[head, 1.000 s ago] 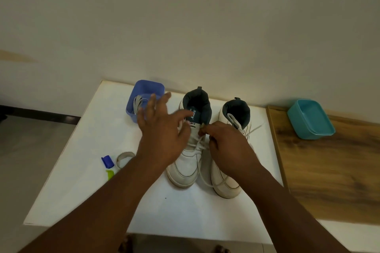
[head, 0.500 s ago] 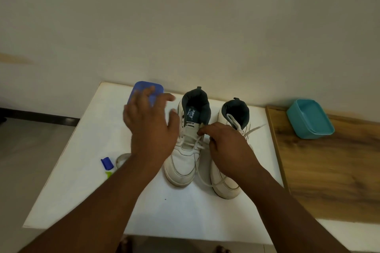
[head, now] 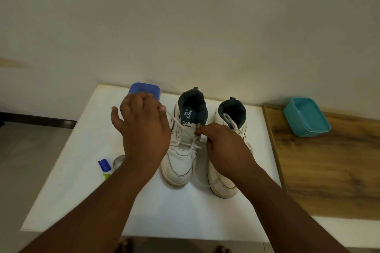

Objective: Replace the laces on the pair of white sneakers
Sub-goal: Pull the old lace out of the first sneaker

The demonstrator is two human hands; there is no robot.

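Note:
Two white sneakers stand side by side on a white table (head: 164,211), toes toward me. The left sneaker (head: 182,156) has its white lace (head: 174,119) loosened. My left hand (head: 141,129) pinches one end of that lace and holds it out to the left, in front of a blue box (head: 145,88). At the top right eyelets my right hand (head: 224,148) pinches the lace's other side. A loop of lace (head: 202,182) trails between the shoes. The right sneaker (head: 228,170) keeps its lace, partly hidden under my right hand.
A teal tub (head: 306,117) sits on a wooden surface (head: 329,170) to the right. Near the table's left edge lie a small blue-capped item (head: 104,165) and a roll of tape (head: 118,161). A wall rises behind the table.
My left hand moved left from above the sneaker toward the blue box and took hold of the lace end, drawing it out. My right hand stayed at the eyelets.

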